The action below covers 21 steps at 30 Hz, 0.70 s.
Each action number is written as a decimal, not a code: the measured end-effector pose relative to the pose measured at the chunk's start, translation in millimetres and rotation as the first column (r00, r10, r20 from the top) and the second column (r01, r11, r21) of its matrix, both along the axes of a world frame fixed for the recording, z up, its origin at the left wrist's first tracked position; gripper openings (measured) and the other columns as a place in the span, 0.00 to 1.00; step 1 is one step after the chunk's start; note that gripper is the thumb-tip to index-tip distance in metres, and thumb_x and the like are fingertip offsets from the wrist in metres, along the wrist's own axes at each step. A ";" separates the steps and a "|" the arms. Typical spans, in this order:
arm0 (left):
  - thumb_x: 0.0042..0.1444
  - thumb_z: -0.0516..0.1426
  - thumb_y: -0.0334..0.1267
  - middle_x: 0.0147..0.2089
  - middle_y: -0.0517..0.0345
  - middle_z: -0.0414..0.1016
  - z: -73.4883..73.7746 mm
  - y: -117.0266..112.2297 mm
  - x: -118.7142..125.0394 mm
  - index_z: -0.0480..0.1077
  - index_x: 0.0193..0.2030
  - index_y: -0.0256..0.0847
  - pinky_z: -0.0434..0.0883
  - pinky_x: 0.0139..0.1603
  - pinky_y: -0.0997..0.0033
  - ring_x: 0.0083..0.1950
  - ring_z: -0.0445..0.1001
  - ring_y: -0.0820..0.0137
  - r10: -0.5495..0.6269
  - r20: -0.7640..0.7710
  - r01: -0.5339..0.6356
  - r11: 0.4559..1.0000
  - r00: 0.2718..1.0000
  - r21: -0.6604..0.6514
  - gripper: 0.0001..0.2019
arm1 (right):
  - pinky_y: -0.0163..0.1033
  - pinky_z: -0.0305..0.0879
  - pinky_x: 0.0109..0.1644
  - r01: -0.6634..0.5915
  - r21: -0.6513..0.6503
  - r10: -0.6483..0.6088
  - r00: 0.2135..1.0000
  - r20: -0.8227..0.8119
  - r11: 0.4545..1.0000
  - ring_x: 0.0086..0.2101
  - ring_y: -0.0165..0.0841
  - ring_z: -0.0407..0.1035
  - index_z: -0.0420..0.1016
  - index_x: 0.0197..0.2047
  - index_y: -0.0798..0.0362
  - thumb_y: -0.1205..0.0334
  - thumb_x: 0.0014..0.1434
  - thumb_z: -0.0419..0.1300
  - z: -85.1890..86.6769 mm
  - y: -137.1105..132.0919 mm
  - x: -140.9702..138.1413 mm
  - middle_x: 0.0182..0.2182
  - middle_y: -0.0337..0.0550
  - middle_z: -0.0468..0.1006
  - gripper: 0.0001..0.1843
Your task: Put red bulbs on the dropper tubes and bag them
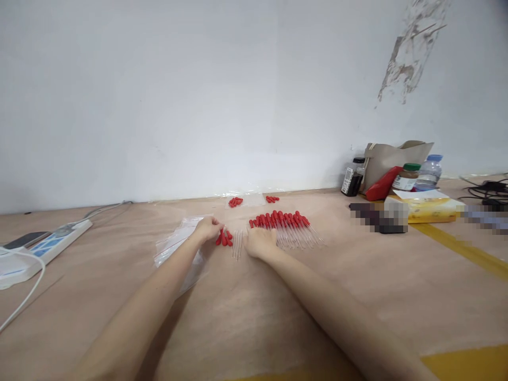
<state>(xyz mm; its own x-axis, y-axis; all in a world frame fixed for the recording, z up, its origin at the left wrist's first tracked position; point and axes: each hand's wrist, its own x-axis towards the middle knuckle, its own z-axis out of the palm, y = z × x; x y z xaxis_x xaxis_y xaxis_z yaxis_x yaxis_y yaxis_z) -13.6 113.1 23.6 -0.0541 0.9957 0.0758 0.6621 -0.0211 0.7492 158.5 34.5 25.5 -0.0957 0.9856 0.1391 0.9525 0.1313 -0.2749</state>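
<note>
Droppers, likely light and brittle, seem best held by their soft red bulbs; left hand, right hand: cannot tell either grip's opening or hold.

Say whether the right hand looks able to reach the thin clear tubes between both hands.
Likely yes: the thin clear tubes lie beside the right hand, with nothing visible in the way.

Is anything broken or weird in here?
Yes: at the upper right, a patch of the wall looks ragged and peeled, with brownish marks, while the rest is mostly smooth. The red-topped droppers beside the right hand lie side by side.
</note>
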 end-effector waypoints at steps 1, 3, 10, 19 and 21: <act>0.40 0.59 0.35 0.14 0.62 0.66 0.2 0.5 -2.9 0.66 0.17 0.38 0.59 0.24 0.75 0.21 0.66 0.72 0.038 0.017 -0.039 0.998 0.999 0.047 0.08 | 0.46 0.54 0.41 0.020 0.000 -0.020 1.000 -0.002 1.000 0.34 0.41 0.70 0.71 0.32 0.58 0.60 0.56 0.49 1.3 -2.7 7.0 0.32 0.55 0.76 0.13; 0.43 0.58 0.38 0.17 0.62 0.67 1.5 -1.1 -7.4 0.66 0.20 0.38 0.59 0.25 0.75 0.24 0.67 0.71 0.092 0.068 -0.100 0.986 0.993 0.133 0.07 | 0.43 0.56 0.39 0.044 0.010 -0.044 0.998 -0.036 0.999 0.34 0.40 0.70 0.69 0.33 0.58 0.60 0.57 0.47 1.5 -8.4 24.4 0.32 0.55 0.76 0.13; 0.51 0.51 0.49 0.27 0.59 0.70 -3.3 -51.1 7.8 0.63 0.34 0.37 0.64 0.29 0.74 0.28 0.69 0.72 -0.022 0.289 -0.063 0.957 0.957 0.283 0.15 | 0.33 0.59 0.33 -0.200 0.256 0.293 0.866 -0.406 0.946 0.30 0.30 0.67 0.62 0.45 0.56 0.64 0.59 0.46 -13.0 -34.5 83.1 0.29 0.43 0.73 0.12; 0.50 0.55 0.47 0.29 0.58 0.70 -32.0 -115.9 40.8 0.63 0.30 0.39 0.70 0.37 0.67 0.32 0.72 0.70 -0.391 0.470 0.327 0.920 0.791 0.215 0.12 | 0.37 0.55 0.40 -0.206 0.510 0.387 0.879 -0.278 0.835 0.34 0.31 0.67 0.69 0.39 0.53 0.65 0.60 0.47 -35.3 -55.4 89.7 0.33 0.43 0.74 0.10; 0.49 0.57 0.46 0.29 0.60 0.69 -37.0 -118.1 41.8 0.60 0.32 0.40 0.70 0.37 0.66 0.31 0.73 0.71 -0.425 0.448 0.351 0.905 0.787 0.241 0.13 | 0.38 0.54 0.39 -0.220 0.505 0.387 0.886 -0.253 0.834 0.32 0.30 0.66 0.69 0.38 0.52 0.65 0.59 0.48 -39.4 -59.2 85.7 0.32 0.41 0.74 0.09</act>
<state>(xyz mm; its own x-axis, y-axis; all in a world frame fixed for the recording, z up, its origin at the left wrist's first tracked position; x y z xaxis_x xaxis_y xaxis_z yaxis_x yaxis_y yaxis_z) 28.2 -4.9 -13.4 0.2683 0.9214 0.2813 0.1329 -0.3246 0.9364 244.2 -24.8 -14.0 -0.2452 0.7308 0.6370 0.7036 0.5862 -0.4017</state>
